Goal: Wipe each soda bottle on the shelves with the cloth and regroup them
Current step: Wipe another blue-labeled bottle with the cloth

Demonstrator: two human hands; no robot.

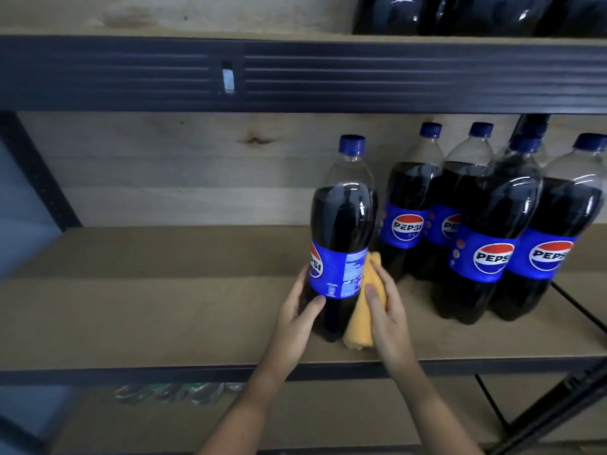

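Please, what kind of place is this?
Probably a stockroom or shop storage area: dark metal racking with bare board shelves, and many identical Pepsi bottles grouped there, with more on the shelf above.

A dark metal shelving unit point(295, 73) filled the frame. Its ribbed front beam point(394, 77) ran across the upper part, with a small pale clip point(228, 81) set in a slot near the middle. Behind the middle level stood a back wall of pale wooden boards point(164, 165) marked by a knot. The shelf board point(147, 307) below was tan and matte. At the left edge a dark upright post point(36, 178) slanted down, with a bluish blurred area point(19, 208) beyond it. Light was dim and even.
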